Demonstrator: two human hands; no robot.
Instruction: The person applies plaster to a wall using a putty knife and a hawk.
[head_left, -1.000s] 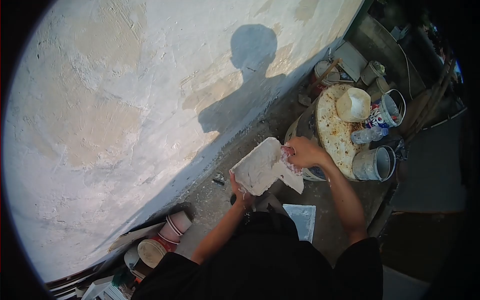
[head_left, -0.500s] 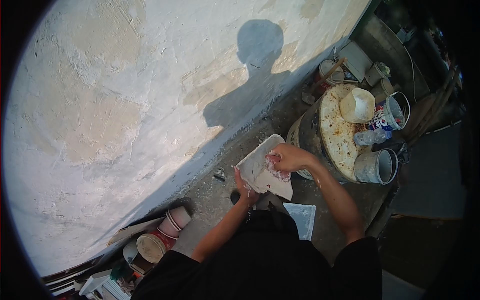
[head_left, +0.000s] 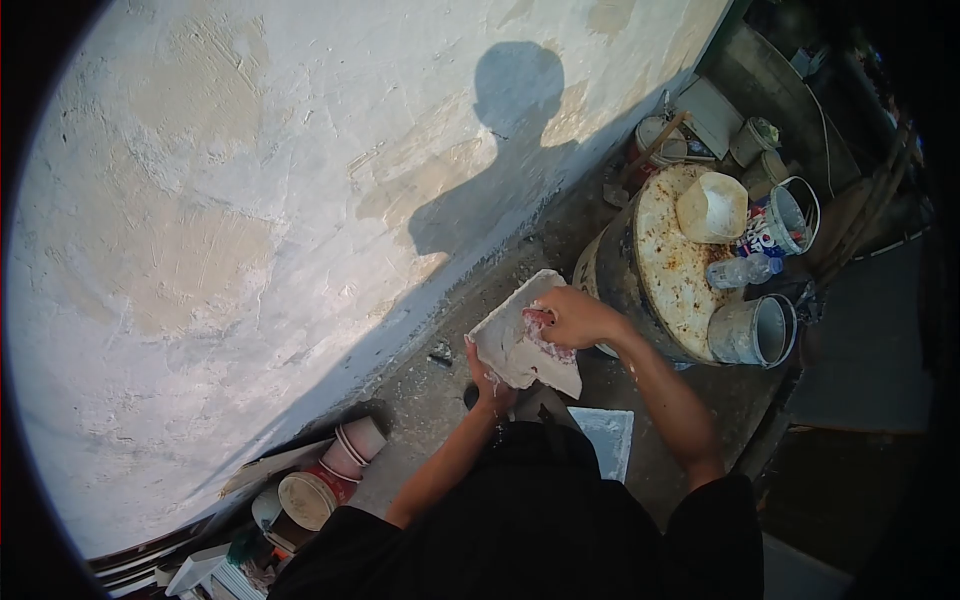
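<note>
My left hand (head_left: pixel 490 382) grips the lower left edge of a broken, white-smeared open container (head_left: pixel 505 330), tilted in front of my body. White, plaster-like paste coats its inside. My right hand (head_left: pixel 580 318) reaches over its right side, fingers curled round a pinkish piece (head_left: pixel 550 343) smeared with white. That piece rests against the container's inner surface; its exact kind is hard to make out. White splashes mark my left wrist and my right forearm.
A patchy white wall (head_left: pixel 200 200) fills the left. To the right, a rusty-topped drum (head_left: pixel 665 280) carries a cut plastic jug (head_left: pixel 712 208), a bottle (head_left: pixel 743 271) and buckets (head_left: pixel 752 330). More buckets (head_left: pixel 310 498) lie lower left. A white-smeared tray (head_left: pixel 605 440) sits below my hands.
My right hand and the pinkish piece have shifted slightly left across the container's inside. My left hand keeps its hold, and the view has moved a little.
</note>
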